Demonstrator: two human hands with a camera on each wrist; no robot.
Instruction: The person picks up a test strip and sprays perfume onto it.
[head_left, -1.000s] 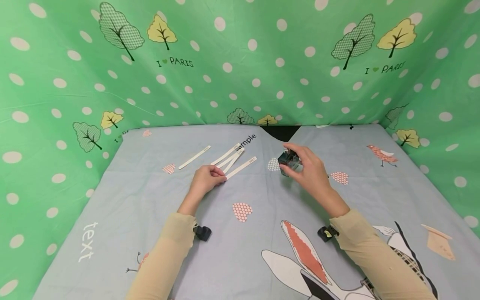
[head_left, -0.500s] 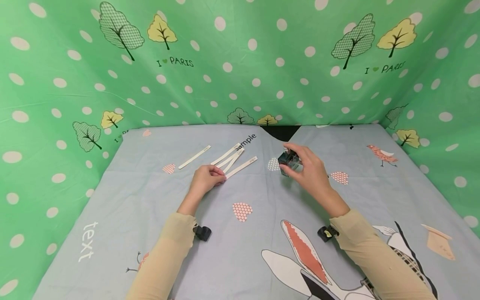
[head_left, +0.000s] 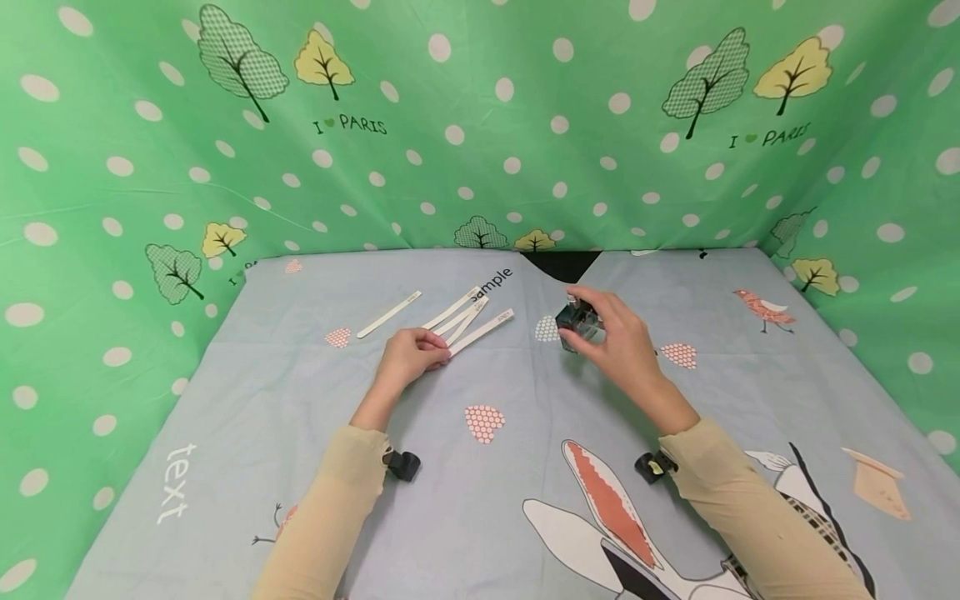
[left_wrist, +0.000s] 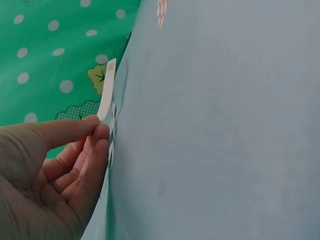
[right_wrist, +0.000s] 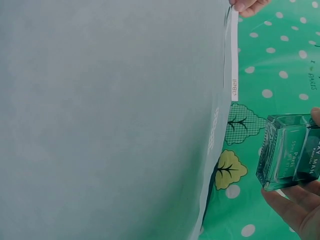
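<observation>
Head view: the left hand [head_left: 406, 360], left of frame centre, pinches the near end of one white strip [head_left: 483, 331] between thumb and fingertips. The strip's long axis runs diagonally, pointing from the hand toward the upper right, and its printed far end lies toward the bottle. In the left wrist view the same strip [left_wrist: 105, 92] rises from the pinch toward the top of the frame, the thumb [left_wrist: 60, 131] above it and the fingers curled beneath. Two more strips [head_left: 459, 309] lie fanned just above it on the grey cloth [head_left: 480, 500], and a fourth strip [head_left: 388, 314] lies apart to their left, all slanting the same way. The right hand [head_left: 618, 340], right of centre, grips a small square glass bottle [head_left: 576, 324], fingers closed around its body, holding it just above the cloth. In the right wrist view the bottle [right_wrist: 290, 157] sits at the lower right, label visible, with the strip [right_wrist: 234, 55] vertical at the upper right. A green dotted curtain [head_left: 480, 125] fills the upper frame.
</observation>
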